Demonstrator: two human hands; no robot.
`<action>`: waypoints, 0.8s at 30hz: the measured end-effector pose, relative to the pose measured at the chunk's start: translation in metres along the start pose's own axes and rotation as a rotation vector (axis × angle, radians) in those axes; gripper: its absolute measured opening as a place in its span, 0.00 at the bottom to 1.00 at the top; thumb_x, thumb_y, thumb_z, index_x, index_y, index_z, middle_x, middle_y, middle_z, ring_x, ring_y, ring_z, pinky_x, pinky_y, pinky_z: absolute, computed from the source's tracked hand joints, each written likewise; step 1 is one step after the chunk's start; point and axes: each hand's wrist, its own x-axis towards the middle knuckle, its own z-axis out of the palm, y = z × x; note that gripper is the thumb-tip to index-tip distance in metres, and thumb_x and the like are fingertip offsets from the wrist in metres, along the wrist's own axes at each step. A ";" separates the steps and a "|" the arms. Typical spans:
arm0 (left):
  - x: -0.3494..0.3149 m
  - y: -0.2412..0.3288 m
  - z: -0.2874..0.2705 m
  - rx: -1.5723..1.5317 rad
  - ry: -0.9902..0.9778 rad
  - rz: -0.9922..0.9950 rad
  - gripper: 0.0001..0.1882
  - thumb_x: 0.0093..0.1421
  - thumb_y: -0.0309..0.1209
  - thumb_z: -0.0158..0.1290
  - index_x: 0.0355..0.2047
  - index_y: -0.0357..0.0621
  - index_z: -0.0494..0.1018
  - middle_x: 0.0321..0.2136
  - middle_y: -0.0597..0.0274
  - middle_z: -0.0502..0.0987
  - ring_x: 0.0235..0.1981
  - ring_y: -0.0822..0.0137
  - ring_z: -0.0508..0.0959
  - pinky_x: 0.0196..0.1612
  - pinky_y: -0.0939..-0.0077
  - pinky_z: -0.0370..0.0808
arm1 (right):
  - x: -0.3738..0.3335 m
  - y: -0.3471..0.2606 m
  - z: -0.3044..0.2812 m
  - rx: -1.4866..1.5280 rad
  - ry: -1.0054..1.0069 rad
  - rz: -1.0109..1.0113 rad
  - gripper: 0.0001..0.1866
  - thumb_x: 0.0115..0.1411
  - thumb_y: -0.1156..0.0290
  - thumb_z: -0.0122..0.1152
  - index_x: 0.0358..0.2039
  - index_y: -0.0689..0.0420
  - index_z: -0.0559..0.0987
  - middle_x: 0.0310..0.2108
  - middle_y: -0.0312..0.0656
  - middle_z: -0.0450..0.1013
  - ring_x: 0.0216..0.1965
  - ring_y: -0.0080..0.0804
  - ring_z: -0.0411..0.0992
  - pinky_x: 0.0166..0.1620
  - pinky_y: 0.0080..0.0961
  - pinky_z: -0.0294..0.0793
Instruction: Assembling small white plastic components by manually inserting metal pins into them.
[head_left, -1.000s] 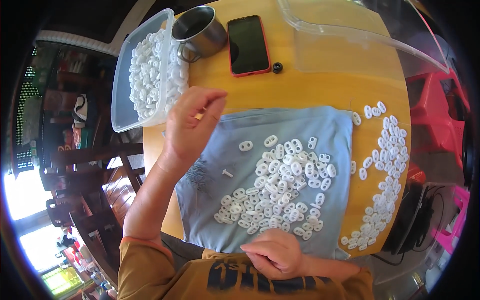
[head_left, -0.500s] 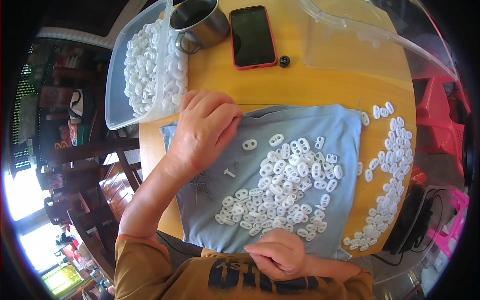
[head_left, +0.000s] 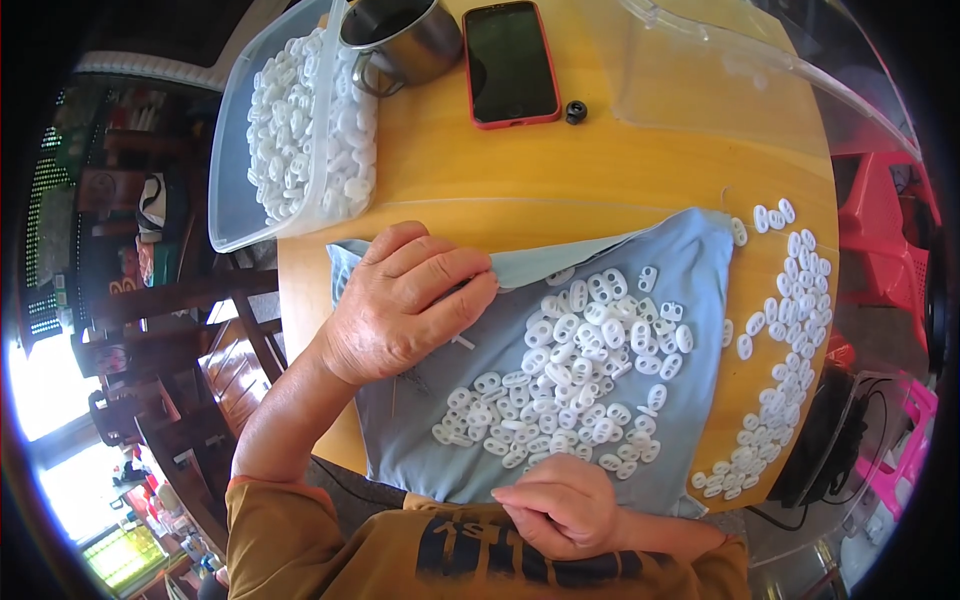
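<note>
A blue-grey cloth (head_left: 685,400) lies on the wooden table, with a heap of small white oval plastic pieces (head_left: 570,375), each with two holes, on top of it. My left hand (head_left: 405,300) pinches the cloth's far edge, which rises and folds back toward me. Closed at the near edge, by my shirt, is my right hand (head_left: 560,505); whether it holds anything is hidden. Partly behind my left hand, a small white peg and thin dark bits (head_left: 410,378) rest on the cloth.
At the far left stands a clear plastic box (head_left: 228,215) of similar white pieces, beside a metal mug (head_left: 415,45). A red-cased phone (head_left: 512,65), a small black cap (head_left: 576,112) and a clear lid (head_left: 720,100) lie farther back. More white pieces (head_left: 790,350) line the right edge.
My left hand has drawn the cloth's far edge nearer to me, lifting it over the farthest white pieces. My right hand has stayed in almost the same place.
</note>
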 end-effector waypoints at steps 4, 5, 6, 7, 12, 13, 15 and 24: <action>-0.001 0.001 -0.001 -0.028 -0.008 0.037 0.18 0.40 0.25 0.59 0.35 0.43 0.74 0.36 0.60 0.76 0.32 0.62 0.75 0.37 0.65 0.71 | 0.001 -0.001 -0.001 0.007 -0.009 0.006 0.14 0.45 0.82 0.63 0.35 0.60 0.78 0.24 0.40 0.72 0.21 0.34 0.70 0.23 0.26 0.68; -0.002 0.002 -0.001 -0.029 -0.010 0.067 0.18 0.40 0.25 0.59 0.35 0.43 0.74 0.35 0.60 0.76 0.31 0.62 0.75 0.36 0.65 0.71 | 0.001 -0.001 -0.001 0.007 -0.008 0.007 0.14 0.45 0.82 0.63 0.35 0.60 0.78 0.24 0.40 0.72 0.21 0.34 0.70 0.23 0.26 0.68; -0.003 0.003 -0.001 -0.030 -0.013 0.097 0.18 0.39 0.25 0.58 0.35 0.43 0.74 0.35 0.60 0.76 0.31 0.62 0.76 0.36 0.66 0.72 | 0.001 -0.001 -0.001 0.009 -0.007 0.008 0.14 0.45 0.82 0.63 0.35 0.60 0.78 0.24 0.40 0.72 0.20 0.34 0.70 0.23 0.26 0.68; -0.003 0.004 -0.001 -0.031 -0.012 0.097 0.18 0.39 0.25 0.58 0.35 0.43 0.74 0.35 0.60 0.76 0.31 0.62 0.76 0.36 0.66 0.72 | 0.002 -0.001 -0.001 0.008 -0.007 0.010 0.14 0.45 0.82 0.63 0.35 0.60 0.78 0.24 0.40 0.72 0.20 0.34 0.70 0.23 0.26 0.68; -0.005 -0.002 -0.007 -0.104 -0.039 0.032 0.16 0.40 0.24 0.58 0.33 0.45 0.75 0.30 0.62 0.74 0.29 0.63 0.75 0.32 0.70 0.73 | 0.001 0.000 0.001 0.010 -0.016 0.012 0.14 0.45 0.82 0.64 0.35 0.60 0.78 0.24 0.40 0.73 0.21 0.34 0.70 0.23 0.26 0.68; -0.003 -0.006 -0.004 -0.087 0.038 -0.010 0.16 0.40 0.23 0.58 0.34 0.44 0.75 0.30 0.61 0.74 0.29 0.62 0.75 0.32 0.69 0.73 | 0.001 0.001 0.001 0.011 -0.017 0.014 0.14 0.45 0.82 0.64 0.35 0.60 0.78 0.24 0.40 0.73 0.21 0.34 0.70 0.23 0.26 0.68; 0.002 -0.020 0.002 -0.081 0.104 -0.151 0.15 0.44 0.20 0.58 0.35 0.42 0.75 0.30 0.58 0.75 0.30 0.58 0.76 0.32 0.68 0.73 | 0.001 0.003 0.002 0.005 -0.001 -0.018 0.10 0.49 0.81 0.61 0.34 0.61 0.78 0.22 0.39 0.71 0.20 0.31 0.69 0.22 0.23 0.66; 0.025 -0.030 0.005 -0.127 0.056 -0.338 0.07 0.51 0.26 0.56 0.32 0.42 0.74 0.29 0.57 0.75 0.32 0.55 0.75 0.35 0.65 0.72 | 0.000 0.004 0.002 -0.009 0.007 -0.027 0.11 0.48 0.81 0.62 0.34 0.62 0.79 0.22 0.39 0.71 0.20 0.32 0.69 0.22 0.23 0.66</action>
